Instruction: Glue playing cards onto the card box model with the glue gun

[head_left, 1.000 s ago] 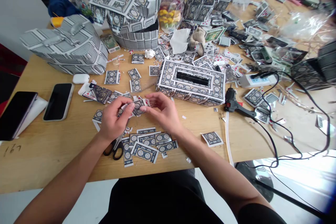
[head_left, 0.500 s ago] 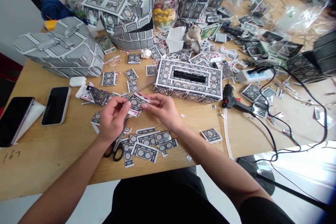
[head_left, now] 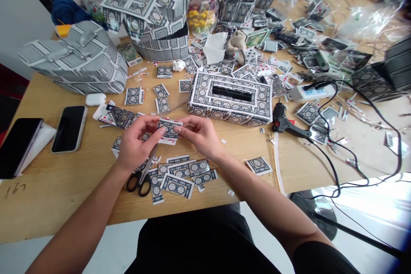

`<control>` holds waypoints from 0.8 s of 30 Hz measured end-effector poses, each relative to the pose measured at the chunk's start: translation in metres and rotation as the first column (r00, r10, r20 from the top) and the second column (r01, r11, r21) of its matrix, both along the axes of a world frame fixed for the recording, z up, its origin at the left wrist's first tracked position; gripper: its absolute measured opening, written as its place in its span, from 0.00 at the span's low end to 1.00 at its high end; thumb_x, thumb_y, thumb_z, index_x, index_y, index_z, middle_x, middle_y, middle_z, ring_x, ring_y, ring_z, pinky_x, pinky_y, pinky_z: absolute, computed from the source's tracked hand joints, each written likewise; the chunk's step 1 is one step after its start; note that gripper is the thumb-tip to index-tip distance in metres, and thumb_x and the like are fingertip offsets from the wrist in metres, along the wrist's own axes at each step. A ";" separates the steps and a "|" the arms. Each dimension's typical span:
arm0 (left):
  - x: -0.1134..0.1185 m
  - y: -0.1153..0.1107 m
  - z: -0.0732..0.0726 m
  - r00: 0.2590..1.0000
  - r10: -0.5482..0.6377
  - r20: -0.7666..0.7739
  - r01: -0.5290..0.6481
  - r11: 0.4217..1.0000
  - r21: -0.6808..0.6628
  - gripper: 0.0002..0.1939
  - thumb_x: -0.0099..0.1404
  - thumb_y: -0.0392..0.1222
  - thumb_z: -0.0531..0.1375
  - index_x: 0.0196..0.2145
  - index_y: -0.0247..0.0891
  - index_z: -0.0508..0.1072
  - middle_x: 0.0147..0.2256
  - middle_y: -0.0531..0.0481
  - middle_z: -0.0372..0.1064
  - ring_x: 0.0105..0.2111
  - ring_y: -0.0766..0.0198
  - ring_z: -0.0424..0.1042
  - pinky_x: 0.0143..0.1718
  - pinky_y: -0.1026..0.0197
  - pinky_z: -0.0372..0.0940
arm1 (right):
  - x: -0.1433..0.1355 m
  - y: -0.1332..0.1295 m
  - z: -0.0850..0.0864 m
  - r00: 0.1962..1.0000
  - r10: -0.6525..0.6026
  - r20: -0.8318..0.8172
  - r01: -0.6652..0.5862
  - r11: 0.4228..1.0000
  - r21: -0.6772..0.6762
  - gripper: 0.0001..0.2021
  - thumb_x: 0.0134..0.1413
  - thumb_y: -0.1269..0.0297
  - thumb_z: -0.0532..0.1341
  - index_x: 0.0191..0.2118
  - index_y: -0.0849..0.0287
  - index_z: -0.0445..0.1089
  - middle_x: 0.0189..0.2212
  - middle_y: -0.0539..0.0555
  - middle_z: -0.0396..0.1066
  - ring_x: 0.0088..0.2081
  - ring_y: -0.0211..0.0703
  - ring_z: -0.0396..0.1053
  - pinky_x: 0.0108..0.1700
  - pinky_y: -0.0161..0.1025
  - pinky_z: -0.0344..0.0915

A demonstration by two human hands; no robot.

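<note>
Between my two hands is a folded playing card (head_left: pixel 168 130), its blue patterned back facing up and white edges with red marks along two sides. My left hand (head_left: pixel 138 140) pinches its left end with the thumb on top. My right hand (head_left: pixel 199 135) grips the right end between thumb and fingers. Below my left hand lie black-handled scissors (head_left: pixel 143 185), blades partly hidden under the hand. Cut card pieces (head_left: pixel 178 186) are spread just right of the scissors. Beyond my right hand stands a slotted box made of cards (head_left: pixel 231 99).
A glue gun (head_left: pixel 282 122) with its cord lies right of the box, near a power strip (head_left: pixel 313 91). Two phones (head_left: pixel 69 129) rest at the left. Woven card bags (head_left: pixel 80 62) stand at the back left, and loose cards (head_left: pixel 308 34) heap at the back right.
The card has turned to lie more level between my hands. My left hand has shifted slightly, its thumb reaching further over the card.
</note>
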State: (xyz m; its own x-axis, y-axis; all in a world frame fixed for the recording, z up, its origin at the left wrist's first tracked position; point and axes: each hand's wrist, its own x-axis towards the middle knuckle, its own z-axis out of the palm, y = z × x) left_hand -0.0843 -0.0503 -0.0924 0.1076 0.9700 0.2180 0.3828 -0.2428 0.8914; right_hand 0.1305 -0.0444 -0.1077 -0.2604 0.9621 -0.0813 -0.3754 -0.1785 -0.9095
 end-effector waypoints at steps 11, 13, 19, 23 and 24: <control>0.001 0.005 0.011 0.988 -0.039 0.146 0.076 0.965 -0.253 0.16 0.64 0.48 0.74 0.44 0.41 0.77 0.27 0.55 0.74 0.24 0.66 0.70 0.25 0.64 0.64 | 0.001 -0.002 0.002 0.978 -0.060 0.199 0.028 0.987 0.159 0.09 0.63 0.56 0.70 0.44 0.53 0.85 0.36 0.52 0.82 0.35 0.42 0.74 0.40 0.42 0.72; 0.002 0.005 0.012 0.985 -0.043 0.167 0.083 0.967 -0.240 0.20 0.64 0.46 0.73 0.52 0.42 0.76 0.26 0.57 0.71 0.22 0.67 0.67 0.23 0.65 0.61 | 0.002 -0.003 0.005 0.970 -0.055 0.238 0.026 0.992 0.124 0.08 0.63 0.58 0.69 0.41 0.54 0.86 0.34 0.51 0.82 0.31 0.39 0.71 0.36 0.40 0.68; 0.004 0.000 0.014 0.986 -0.147 0.079 0.157 0.977 -0.145 0.12 0.69 0.44 0.70 0.50 0.43 0.81 0.26 0.56 0.67 0.23 0.67 0.65 0.22 0.65 0.59 | 0.004 -0.004 0.012 0.982 -0.030 0.184 0.025 0.999 0.032 0.10 0.60 0.55 0.72 0.39 0.57 0.85 0.34 0.53 0.84 0.35 0.41 0.76 0.39 0.40 0.71; -0.003 -0.001 0.013 0.972 -0.228 -0.052 0.224 0.971 -0.080 0.15 0.72 0.47 0.69 0.55 0.43 0.80 0.37 0.49 0.78 0.32 0.63 0.76 0.33 0.61 0.71 | 0.003 -0.001 0.005 0.985 -0.055 0.166 0.052 0.998 0.025 0.14 0.59 0.49 0.74 0.40 0.56 0.86 0.37 0.55 0.85 0.38 0.43 0.78 0.42 0.42 0.75; -0.006 -0.001 0.012 0.958 -0.268 -0.098 0.263 0.963 -0.059 0.21 0.70 0.49 0.71 0.58 0.44 0.79 0.42 0.47 0.80 0.36 0.61 0.78 0.38 0.59 0.74 | 0.003 0.000 0.003 0.986 -0.058 0.154 0.056 0.998 0.022 0.14 0.59 0.49 0.74 0.40 0.55 0.86 0.38 0.55 0.85 0.40 0.44 0.80 0.45 0.43 0.76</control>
